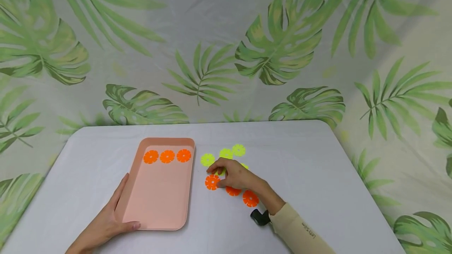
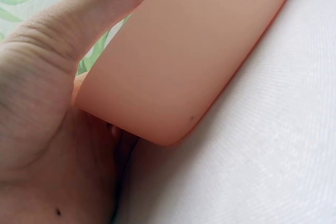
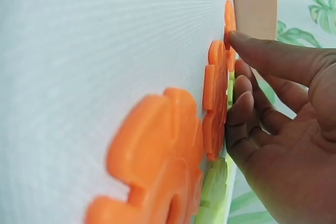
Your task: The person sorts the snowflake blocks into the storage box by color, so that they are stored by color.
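Observation:
My left hand holds the near left corner of the pink tray; its thumb lies at the near edge and its fingers run along the left side. Up close in the left wrist view, the tray's outer wall sits against the palm. My right hand hovers low over loose notched discs, thumb and fingers spread apart. Its thumb tip is right at an orange disc. Two more orange discs, one partly under the hand and another nearer the wrist, lie on the table.
Inside the tray, three orange discs form a row near its far end. Several yellow-green discs lie beyond my right hand, some partly covered by it. A white cloth covers the table; a leaf-patterned cloth hangs behind.

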`<state>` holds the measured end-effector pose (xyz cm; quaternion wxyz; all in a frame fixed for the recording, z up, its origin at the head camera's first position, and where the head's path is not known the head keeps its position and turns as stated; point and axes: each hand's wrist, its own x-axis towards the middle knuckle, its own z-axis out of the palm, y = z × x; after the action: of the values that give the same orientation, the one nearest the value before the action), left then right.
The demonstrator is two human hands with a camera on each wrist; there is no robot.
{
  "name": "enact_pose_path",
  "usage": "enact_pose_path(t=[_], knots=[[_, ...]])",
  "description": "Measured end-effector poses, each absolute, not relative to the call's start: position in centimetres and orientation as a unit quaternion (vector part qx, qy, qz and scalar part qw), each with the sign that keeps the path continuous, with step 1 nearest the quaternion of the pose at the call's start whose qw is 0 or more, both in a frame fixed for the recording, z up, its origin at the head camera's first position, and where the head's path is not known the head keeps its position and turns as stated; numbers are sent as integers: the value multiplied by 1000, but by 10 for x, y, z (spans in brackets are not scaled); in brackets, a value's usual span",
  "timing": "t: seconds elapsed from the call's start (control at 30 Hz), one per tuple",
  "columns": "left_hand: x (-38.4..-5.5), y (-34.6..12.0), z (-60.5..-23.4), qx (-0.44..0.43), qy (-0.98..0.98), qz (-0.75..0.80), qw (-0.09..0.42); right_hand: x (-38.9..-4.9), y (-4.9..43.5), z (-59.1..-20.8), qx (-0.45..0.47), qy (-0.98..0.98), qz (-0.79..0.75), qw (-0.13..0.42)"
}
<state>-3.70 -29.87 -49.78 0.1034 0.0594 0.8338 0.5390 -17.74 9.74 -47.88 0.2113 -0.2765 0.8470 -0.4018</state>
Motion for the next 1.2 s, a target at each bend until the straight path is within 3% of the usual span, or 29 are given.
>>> enact_pose_path(t=[0.77,1.2], knots=[[-38,-299,-500,61,830,546,101,-179,93,-472,-321,862,-326,218],[-36,-298,-499,63,827,550,99,-179,90,-473,-289,854,-394,180]])
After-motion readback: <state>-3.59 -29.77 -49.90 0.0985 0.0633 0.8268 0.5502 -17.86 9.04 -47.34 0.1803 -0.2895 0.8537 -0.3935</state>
